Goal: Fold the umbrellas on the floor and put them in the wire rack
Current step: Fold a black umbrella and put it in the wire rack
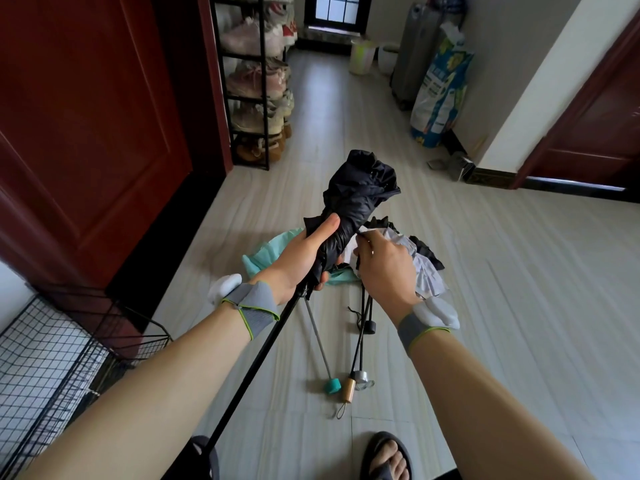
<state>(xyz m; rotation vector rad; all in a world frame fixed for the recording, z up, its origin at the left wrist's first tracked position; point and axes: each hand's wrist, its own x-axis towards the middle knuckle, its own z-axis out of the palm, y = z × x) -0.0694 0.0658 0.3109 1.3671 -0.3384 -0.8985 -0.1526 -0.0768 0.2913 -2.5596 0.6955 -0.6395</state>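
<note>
- The wire rack (45,358) sits at the floor's (519,306) near-left edge, closest to the left arm.
- The black umbrella (360,199) is raised, canopy far, shaft slanting back toward the rack.
- The left hand (304,254) wraps the canopy; the right hand (384,268) pinches its edge.

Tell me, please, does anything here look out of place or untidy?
Yes. Several umbrellas lie in a heap on the floor, their canopies loose and crumpled, not in the wire rack. The black umbrella in the left hand is bunched, not neatly folded, and its shaft is extended.
</note>
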